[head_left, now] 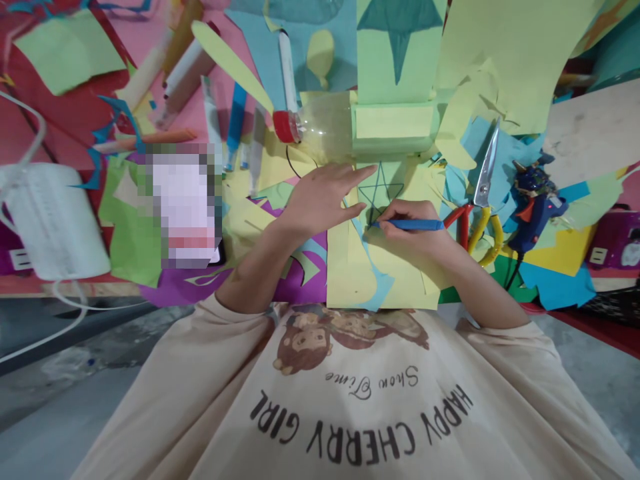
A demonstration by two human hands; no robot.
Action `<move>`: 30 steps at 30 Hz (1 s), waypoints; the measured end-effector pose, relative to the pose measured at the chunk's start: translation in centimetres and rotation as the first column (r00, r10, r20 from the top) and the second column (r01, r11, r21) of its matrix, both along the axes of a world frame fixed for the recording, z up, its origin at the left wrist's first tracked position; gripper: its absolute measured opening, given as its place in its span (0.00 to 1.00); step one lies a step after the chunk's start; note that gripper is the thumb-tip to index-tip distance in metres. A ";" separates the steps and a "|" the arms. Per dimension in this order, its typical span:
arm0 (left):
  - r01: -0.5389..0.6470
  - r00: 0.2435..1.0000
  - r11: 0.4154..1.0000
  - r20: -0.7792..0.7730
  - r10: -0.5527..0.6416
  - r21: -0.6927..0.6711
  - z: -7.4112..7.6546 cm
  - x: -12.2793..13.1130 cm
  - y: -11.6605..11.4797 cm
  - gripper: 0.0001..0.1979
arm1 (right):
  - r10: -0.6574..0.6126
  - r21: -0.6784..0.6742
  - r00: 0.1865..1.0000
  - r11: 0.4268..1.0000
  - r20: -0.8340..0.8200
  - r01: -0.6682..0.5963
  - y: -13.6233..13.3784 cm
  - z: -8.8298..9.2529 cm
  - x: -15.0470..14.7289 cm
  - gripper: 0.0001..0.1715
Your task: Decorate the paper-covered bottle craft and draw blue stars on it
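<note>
Wrapped round a blue pen (420, 225), my right hand (407, 220) rests on green paper, the pen tip at the lower left of a drawn star (381, 189). My left hand (327, 197) lies on the paper's left side, its fingers spread and holding nothing. Beneath both is yellow paper (345, 280) with a thin blue paper scrap (380, 283) on it. Just beyond my hands lies a clear bottle (327, 123) with a red cap (285, 127) and green paper round its body.
Scissors (485, 180) with red and yellow handles and a blue glue gun (533, 213) lie on the right. At the left are a blurred-out phone (183, 207), a white power device (57, 220) with cables, several markers and paper scraps.
</note>
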State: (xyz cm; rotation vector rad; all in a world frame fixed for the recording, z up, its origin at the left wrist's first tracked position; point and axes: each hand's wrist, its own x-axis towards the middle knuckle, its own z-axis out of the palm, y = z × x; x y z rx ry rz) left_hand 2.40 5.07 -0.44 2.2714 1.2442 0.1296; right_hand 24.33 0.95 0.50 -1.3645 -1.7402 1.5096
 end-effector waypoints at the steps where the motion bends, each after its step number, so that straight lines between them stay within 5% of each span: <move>1: -0.001 1.000 1.000 0.001 0.001 0.001 -0.1 0.0 0.0 0.31 | 0.008 -0.012 1.000 1.000 -0.013 -0.008 0.0 0.0 0.0 0.05; 17: -0.006 1.000 1.000 0.021 0.006 0.015 -0.2 0.0 0.0 0.30 | 0.018 -0.037 1.000 0.999 -0.017 -0.019 -0.2 0.4 0.1 0.06; 30: -0.019 1.000 1.000 0.008 0.019 -0.010 0.0 0.1 0.0 0.31 | -0.043 0.086 0.999 0.995 0.011 0.042 0.0 -0.1 -0.1 0.05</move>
